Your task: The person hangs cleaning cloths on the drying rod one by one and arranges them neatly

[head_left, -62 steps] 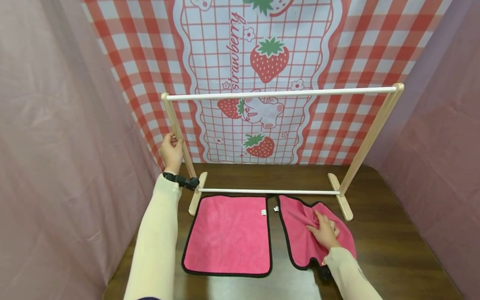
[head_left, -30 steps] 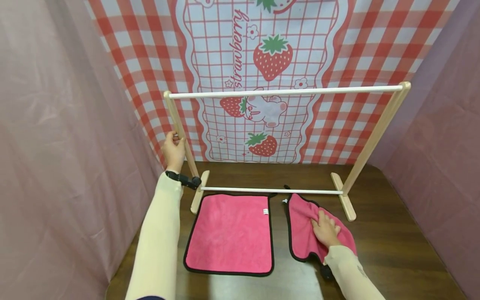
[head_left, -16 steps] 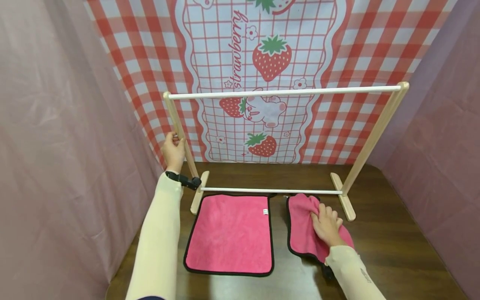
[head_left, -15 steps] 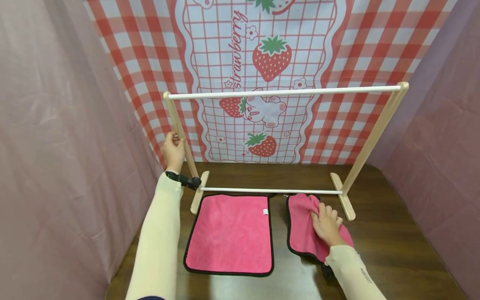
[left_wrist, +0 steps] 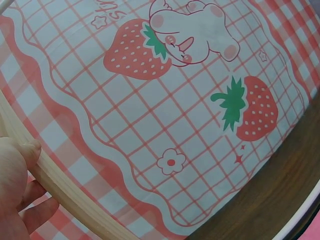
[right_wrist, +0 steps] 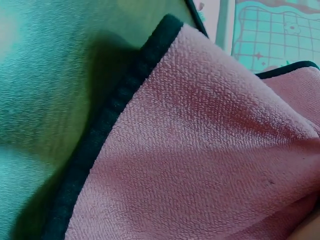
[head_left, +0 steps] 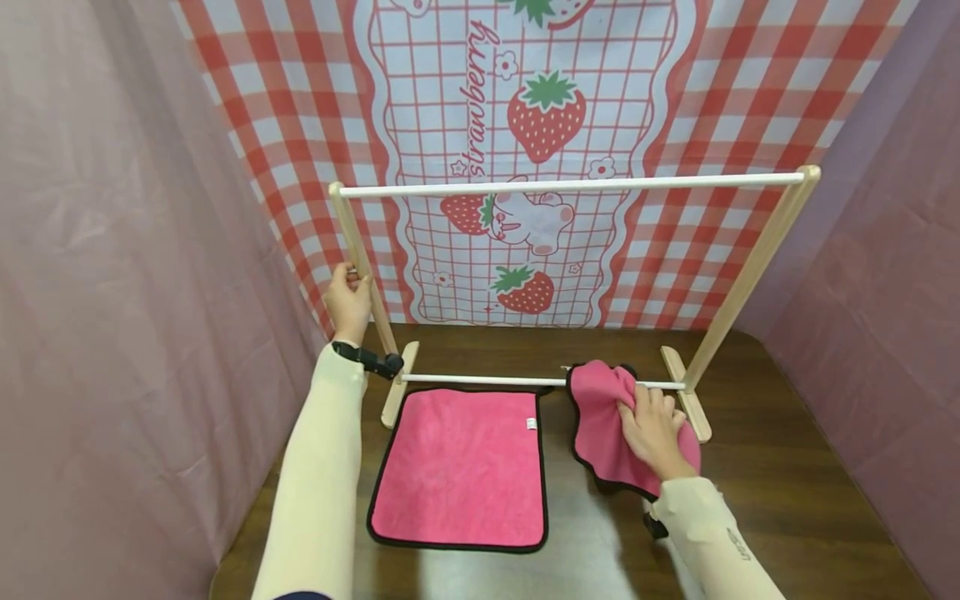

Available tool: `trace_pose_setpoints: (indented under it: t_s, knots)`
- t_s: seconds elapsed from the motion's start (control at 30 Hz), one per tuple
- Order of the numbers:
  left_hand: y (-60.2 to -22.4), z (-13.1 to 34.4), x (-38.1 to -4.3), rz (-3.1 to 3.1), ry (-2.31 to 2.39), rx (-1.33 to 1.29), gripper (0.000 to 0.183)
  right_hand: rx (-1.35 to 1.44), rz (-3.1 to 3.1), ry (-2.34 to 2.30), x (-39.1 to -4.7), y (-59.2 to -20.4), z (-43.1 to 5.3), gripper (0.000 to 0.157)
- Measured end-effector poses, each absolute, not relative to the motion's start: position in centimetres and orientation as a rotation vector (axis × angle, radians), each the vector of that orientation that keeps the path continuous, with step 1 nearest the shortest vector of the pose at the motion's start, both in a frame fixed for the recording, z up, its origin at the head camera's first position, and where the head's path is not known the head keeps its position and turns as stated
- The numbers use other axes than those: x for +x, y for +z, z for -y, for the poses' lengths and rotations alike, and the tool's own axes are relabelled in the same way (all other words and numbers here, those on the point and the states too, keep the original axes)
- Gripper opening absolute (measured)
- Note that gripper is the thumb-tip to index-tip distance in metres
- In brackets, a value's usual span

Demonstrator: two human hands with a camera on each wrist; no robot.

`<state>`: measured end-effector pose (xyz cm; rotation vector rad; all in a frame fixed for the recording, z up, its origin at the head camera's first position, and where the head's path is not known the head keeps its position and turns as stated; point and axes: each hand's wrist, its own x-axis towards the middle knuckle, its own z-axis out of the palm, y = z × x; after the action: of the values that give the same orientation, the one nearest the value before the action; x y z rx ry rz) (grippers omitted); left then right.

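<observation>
My left hand (head_left: 348, 304) holds the left wooden post (head_left: 347, 229) of a drying rack. In the left wrist view its thumb and fingers (left_wrist: 42, 212) lie on either side of that post. My right hand (head_left: 651, 433) grips a pink towel (head_left: 596, 421) with black edging, bunched and partly raised off the table. The towel's far edge overlaps the rack's lower white rail (head_left: 480, 380) in the head view. Pink cloth (right_wrist: 190, 135) fills most of the right wrist view. A second pink towel (head_left: 461, 467) lies flat in front of the rack.
The rack's upper white rail (head_left: 570, 185) spans two posts, the right post (head_left: 750, 279) standing beyond the right hand. Behind it hangs a checked strawberry cloth (head_left: 543, 117). Pink curtains flank the brown table (head_left: 780, 492).
My right hand has gathered the right towel and lifted it forward, bringing its far edge over the lower rail in view. The left hand stays on the post; the flat towel has not moved.
</observation>
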<state>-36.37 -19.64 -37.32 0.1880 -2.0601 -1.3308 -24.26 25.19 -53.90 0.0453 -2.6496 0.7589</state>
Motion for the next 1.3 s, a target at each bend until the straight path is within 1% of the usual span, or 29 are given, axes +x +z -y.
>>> trace_pose_setpoints:
  t_s: [0.67,1.0,1.3]
  knots:
    - [-37.3,19.8,-36.4,2.063,-1.366,0.182,0.029,0.165,2.539,0.743,-25.4,-48.9,-24.4,0.023]
    - [-37.5,19.9,-36.7,2.042,-1.339,0.158,0.025,0.192,2.435,0.772,-26.4,-46.7,-24.2,0.022]
    - [-37.5,19.9,-36.6,2.051,-1.334,0.164,0.026,0.215,2.375,0.763,-27.0,-44.0,-23.9,0.020]
